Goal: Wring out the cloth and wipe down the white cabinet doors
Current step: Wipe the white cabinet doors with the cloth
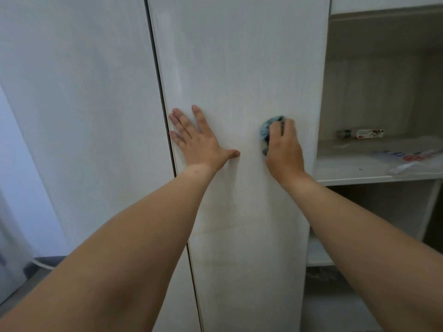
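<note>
Mid-frame, the left hand (199,140) lies flat, fingers spread, on the white cabinet door (239,68). The right hand (284,149) presses a bunched blue cloth (266,128) against it. Farther right, a shelf (347,168) holds what looks like a small bottle (359,133).

The cloth (268,130) is a small blue-grey wad, bunched up and pressed flat against the middle cabinet door (239,68), mostly hidden under the fingers of the right hand (284,147), with its fuzzy edge showing at about ten o'clock from that hand. That door is tall, white with a faint vertical grain, shut, and carries dull smears along its lower half. At nine o'clock from it, across a dark narrow gap, stands a second white door (79,92), plain and also shut.
</note>
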`<control>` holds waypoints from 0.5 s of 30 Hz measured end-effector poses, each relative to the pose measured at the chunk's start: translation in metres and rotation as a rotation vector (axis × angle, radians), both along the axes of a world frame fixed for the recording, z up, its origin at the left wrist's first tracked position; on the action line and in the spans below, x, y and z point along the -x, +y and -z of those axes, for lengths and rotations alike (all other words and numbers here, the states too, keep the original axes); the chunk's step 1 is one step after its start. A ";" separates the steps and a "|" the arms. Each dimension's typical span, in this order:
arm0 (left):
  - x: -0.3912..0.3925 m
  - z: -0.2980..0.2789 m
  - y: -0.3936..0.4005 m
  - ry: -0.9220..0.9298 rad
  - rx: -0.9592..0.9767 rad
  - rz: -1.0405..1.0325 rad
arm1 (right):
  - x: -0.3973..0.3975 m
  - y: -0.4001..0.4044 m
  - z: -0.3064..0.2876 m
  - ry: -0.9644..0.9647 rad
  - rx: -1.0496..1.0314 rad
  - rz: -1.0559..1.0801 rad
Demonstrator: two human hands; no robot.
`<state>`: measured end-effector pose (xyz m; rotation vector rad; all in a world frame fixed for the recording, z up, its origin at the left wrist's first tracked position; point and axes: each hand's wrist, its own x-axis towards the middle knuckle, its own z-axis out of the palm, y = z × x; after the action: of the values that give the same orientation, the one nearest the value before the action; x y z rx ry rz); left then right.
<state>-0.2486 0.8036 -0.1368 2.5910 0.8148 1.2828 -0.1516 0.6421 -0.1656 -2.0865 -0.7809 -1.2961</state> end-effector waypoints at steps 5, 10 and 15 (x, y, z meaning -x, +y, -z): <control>0.000 0.002 0.002 0.001 -0.006 0.005 | -0.017 -0.037 0.006 -0.018 -0.018 0.039; 0.002 0.003 0.004 -0.010 -0.025 0.031 | -0.004 -0.008 0.017 0.200 -0.359 0.140; 0.032 0.024 0.035 -0.139 -0.180 0.147 | 0.043 0.059 0.047 -0.122 0.156 -0.129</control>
<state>-0.2806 0.8382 -0.1608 2.6000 0.4964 1.5340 -0.1943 0.7010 -0.2129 -2.0524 -1.0829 -1.3383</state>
